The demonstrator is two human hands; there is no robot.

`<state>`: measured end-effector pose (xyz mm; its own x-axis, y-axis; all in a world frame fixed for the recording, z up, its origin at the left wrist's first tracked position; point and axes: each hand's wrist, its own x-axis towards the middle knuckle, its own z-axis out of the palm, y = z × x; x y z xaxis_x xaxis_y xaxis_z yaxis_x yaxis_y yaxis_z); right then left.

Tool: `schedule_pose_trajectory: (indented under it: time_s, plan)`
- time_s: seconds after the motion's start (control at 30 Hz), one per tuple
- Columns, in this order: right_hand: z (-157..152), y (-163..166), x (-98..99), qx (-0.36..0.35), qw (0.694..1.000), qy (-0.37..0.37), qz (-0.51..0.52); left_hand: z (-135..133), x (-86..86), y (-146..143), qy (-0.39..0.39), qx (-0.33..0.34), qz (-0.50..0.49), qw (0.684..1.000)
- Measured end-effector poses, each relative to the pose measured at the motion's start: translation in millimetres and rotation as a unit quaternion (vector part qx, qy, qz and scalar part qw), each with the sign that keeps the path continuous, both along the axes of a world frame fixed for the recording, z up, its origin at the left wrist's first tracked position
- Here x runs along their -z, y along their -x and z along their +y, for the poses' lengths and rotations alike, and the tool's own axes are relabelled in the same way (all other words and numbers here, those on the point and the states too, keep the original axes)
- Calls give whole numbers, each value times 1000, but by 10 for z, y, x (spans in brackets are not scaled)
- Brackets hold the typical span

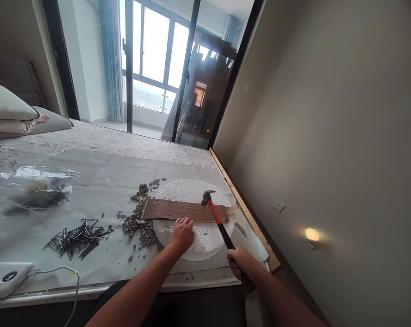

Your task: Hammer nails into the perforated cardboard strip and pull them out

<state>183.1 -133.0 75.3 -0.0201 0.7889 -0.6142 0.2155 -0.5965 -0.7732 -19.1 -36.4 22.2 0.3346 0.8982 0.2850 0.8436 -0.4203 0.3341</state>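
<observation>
Resting red-handled hammer (216,213), seemingly steel-headed

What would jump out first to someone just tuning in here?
The right hand grips a red-handled hammer, its head over a brown strip lying across a white foam disc. The left hand presses on the disc just below the strip. Left of them lies a pile of dark nails.

Nails (77,236) lay heaped on grey sheet (99,177) at left. Rubble (139,222) scattered just right of nails. Clear plastic bag (35,188) sat farther left, contents unclear. White power bank (6,278) at near edge, cable (60,271) attached. Pillows (11,113) stacked at far left. Balcony window (154,54) behind. Small lamp (311,235) glowed low on right wall (328,113).
</observation>
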Motion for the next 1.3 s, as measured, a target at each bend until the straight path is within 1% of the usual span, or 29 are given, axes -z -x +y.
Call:
schedule_pose_trajectory:
  time_s: [0.07, 0.2, 0.23, 0.37, 0.53, 0.67, 0.77, 0.83, 0.97, 1.03, 1.1, 1.17, 1.3]
  plan:
    - [12, 20, -27, -2, 1000, -16, -5, 0, -3, -5, -4, -2, 1, 1000]
    - [4, 97, -90, -26, 999, 26, -7, -6, -3, -7, -3, -5, 11, 1000]
    - [1, 114, -100, -30, 999, 27, -1, -7, -1, -6, -4, -4, 13, 1000]
    - [8, 149, -111, -47, 999, -16, 17, -5, 4, -1, -7, -2, 15, 1000]
    - [47, 174, -97, -84, 996, -13, 21, 11, 18, 11, -5, -4, 11, 1000]
    - [107, 215, -87, -70, 997, -24, 20, 13, 28, 12, -17, -3, 7, 1000]
    - [155, 249, -76, -65, 998, 2, 13, 6, 14, 7, -19, -5, 6, 1000]
    - [175, 272, -84, -68, 998, 7, 5, -2, -3, 2, -15, -6, 6, 1000]
    - [186, 315, -132, -53, 998, -12, 18, -19, -41, -4, 1, -10, 12, 1000]
    - [182, 321, -132, -51, 999, -2, 15, -24, -54, -3, 2, -10, 12, 1000]
    - [170, 303, -107, -57, 998, 8, 8, -25, -61, 1, -2, -11, 12, 1000]
    - [147, 257, -75, -59, 998, 2, 13, -22, -63, 5, -3, -11, 11, 1000]
    - [60, 125, -64, -32, 999, -19, 33, -4, -52, 2, 1, -7, 8, 1000]
